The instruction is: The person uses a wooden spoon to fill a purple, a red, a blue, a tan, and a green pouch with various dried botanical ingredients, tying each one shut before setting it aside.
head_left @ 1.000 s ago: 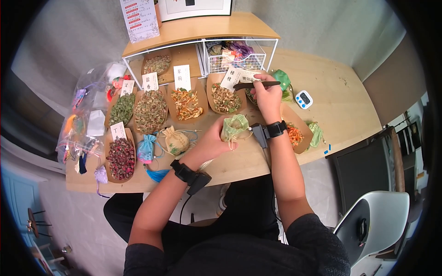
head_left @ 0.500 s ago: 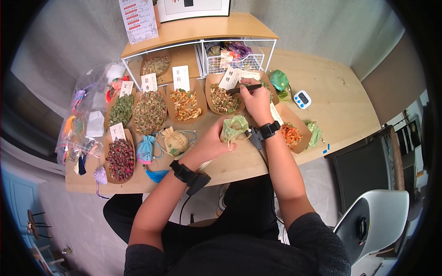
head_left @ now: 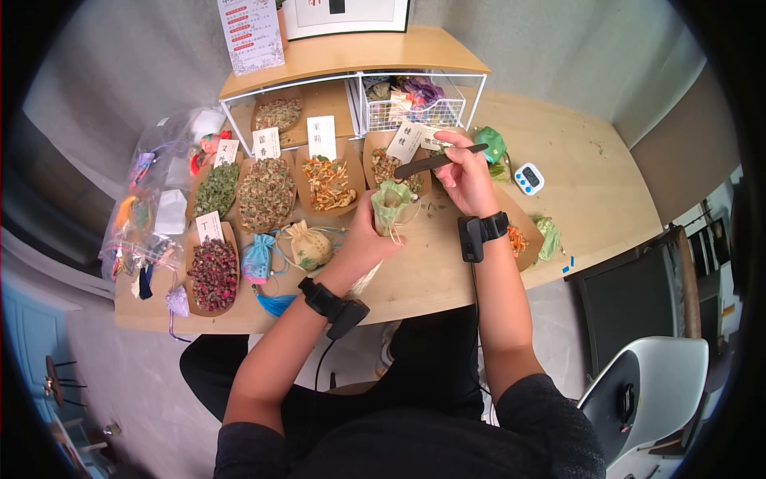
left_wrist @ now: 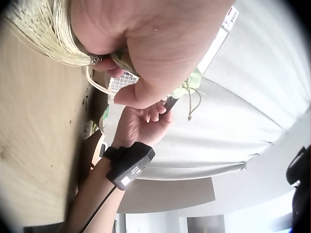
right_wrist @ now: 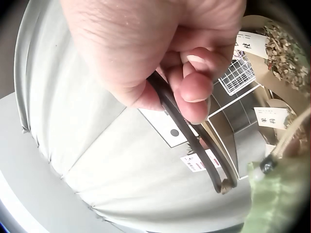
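The left hand [head_left: 373,241] holds a light green drawstring pouch [head_left: 391,204] upright with its mouth open; a cream tassel [left_wrist: 44,30] hangs from it in the left wrist view. Dark tweezers [head_left: 423,165] are pinched in the right hand [head_left: 467,180], their tips just above the pouch mouth. In the right wrist view the tweezers [right_wrist: 194,141] hold a small brown piece [right_wrist: 225,186] between their tips. Behind the pouch, a paper tray of chopped brown and green herbs [head_left: 386,166] is partly covered by the tweezers and pouch.
Several trays of dried herbs, among them orange flowers [head_left: 329,184] and dark red buds [head_left: 213,275], stand to the left. A blue pouch [head_left: 257,257] and a beige pouch [head_left: 308,244] lie nearer. At the right are a white timer [head_left: 528,179] and a green pouch [head_left: 547,238].
The right hand and tweezers have moved from the herb tray toward the pouch, with the tips now over its mouth. The left hand has shifted slightly left and up with the pouch.
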A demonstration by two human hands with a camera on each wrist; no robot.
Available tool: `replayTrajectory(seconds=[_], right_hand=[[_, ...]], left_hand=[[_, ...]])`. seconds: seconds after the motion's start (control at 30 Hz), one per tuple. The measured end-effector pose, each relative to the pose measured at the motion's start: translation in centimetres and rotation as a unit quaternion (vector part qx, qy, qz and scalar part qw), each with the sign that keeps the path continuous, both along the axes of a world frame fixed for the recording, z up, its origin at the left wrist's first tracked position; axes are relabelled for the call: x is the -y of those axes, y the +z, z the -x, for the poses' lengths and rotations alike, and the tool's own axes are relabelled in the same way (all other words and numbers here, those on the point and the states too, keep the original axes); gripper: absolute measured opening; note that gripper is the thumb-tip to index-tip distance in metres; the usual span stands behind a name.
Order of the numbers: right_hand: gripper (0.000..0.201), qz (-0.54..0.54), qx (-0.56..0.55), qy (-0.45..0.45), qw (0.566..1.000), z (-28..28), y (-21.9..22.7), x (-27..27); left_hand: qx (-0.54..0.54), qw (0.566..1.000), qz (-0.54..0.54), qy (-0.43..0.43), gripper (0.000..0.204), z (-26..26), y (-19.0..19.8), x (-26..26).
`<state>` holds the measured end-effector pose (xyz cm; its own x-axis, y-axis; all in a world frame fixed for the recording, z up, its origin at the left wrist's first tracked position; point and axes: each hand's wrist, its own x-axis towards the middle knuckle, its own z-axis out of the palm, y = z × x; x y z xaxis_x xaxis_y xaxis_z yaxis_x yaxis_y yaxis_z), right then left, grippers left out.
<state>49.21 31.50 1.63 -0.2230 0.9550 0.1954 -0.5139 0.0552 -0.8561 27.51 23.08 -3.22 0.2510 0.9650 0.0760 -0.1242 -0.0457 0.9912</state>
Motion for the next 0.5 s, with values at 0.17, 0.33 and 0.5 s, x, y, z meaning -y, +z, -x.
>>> replayTrajectory(seconds=[0.17, 0.33, 0.5], right_hand=[[0.027, 0.006, 0.030, -0.065, 0.997, 0.8, 0.2, 0.1], [0.021, -0.017, 0.151, -0.195, 0.969, 1.5, -0.6, -0.7], [0.021, -0.071, 0.326, -0.251, 0.909, 2.1, -2.3, -1.3]], left_hand=[[-0.006, 1.000, 0.005, 0.004, 0.071, 0.2, 0.1, -0.2], [-0.024, 1.000, 0.004, -0.001, 0.071, 0.1, -0.4, -0.3], [-0.051, 0.997, 0.009, -0.064, 0.071, 0.2, 1.2, 0.5]])
